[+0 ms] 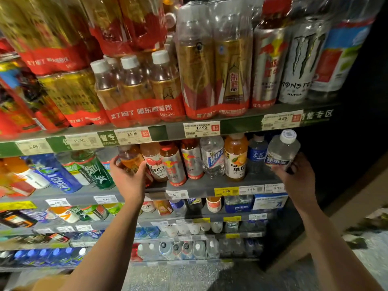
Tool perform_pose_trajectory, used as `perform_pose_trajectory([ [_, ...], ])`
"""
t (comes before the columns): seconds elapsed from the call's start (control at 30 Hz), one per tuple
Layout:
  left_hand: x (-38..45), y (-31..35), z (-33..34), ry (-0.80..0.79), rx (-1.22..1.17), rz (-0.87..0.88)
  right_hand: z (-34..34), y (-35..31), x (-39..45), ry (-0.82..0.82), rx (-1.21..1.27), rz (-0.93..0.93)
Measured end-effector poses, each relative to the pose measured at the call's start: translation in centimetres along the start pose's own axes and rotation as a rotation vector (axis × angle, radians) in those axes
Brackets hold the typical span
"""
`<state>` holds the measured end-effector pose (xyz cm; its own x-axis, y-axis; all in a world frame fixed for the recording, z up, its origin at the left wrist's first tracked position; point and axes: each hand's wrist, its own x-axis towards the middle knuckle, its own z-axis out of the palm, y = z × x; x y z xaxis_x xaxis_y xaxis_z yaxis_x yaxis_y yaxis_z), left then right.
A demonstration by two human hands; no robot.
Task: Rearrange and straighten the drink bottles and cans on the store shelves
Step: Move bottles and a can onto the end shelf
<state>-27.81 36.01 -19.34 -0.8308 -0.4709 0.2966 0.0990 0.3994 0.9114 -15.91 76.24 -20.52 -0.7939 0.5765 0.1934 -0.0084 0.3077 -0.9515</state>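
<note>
My left hand (128, 177) grips an orange drink bottle (131, 157) standing on the second shelf (210, 186), left of a red-and-white bottle (154, 162). At the right end of that shelf my right hand (294, 173) holds a clear water bottle (282, 149) with a white cap and a blue label; it tilts to the right, out past the shelf's front edge. Between the hands stand two silver-and-red bottles (173, 164), another clear water bottle (212, 157), an orange juice bottle (235, 157) and a dark blue bottle (257, 152).
The top shelf (168, 131) carries shrink-wrapped packs of gold bottles (136, 87) and a white Monster can (298, 61). Green and blue bottles (63, 175) lean at the left of the second shelf. Lower shelves hold more drinks. A dark panel closes the shelving's right side.
</note>
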Motion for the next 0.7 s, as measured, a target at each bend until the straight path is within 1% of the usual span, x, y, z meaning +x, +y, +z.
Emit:
perform_pose_trajectory([
  [0.1, -0.2, 0.5, 0.1, 0.012, 0.033, -0.003, -0.1, 0.5, 1.1, -0.037, -0.084, -0.011],
  [0.2, 0.0, 0.2, 0.3, 0.022, 0.043, -0.021, -0.3, 1.7, 2.4, -0.114, -0.166, 0.043],
  [0.27, 0.1, -0.2, 0.4, 0.032, 0.045, -0.031, -0.5, 1.7, 2.9, -0.169, -0.122, 0.108],
  [0.37, 0.0, -0.3, 0.5, 0.048, 0.047, -0.033, -0.3, 1.4, 3.2, -0.175, -0.032, 0.160],
  [0.47, 0.0, -0.7, 0.0, 0.059, 0.034, -0.046, 0.2, 1.5, 2.9, -0.124, -0.025, 0.151],
  [0.6, -0.8, -0.9, -0.9, 0.008, -0.023, -0.058, 1.0, 1.5, 1.6, -0.065, -0.060, 0.093],
  [0.7, -1.9, -0.6, -1.8, 0.007, 0.003, -0.042, 1.9, 1.0, 0.1, 0.078, -0.104, 0.028],
])
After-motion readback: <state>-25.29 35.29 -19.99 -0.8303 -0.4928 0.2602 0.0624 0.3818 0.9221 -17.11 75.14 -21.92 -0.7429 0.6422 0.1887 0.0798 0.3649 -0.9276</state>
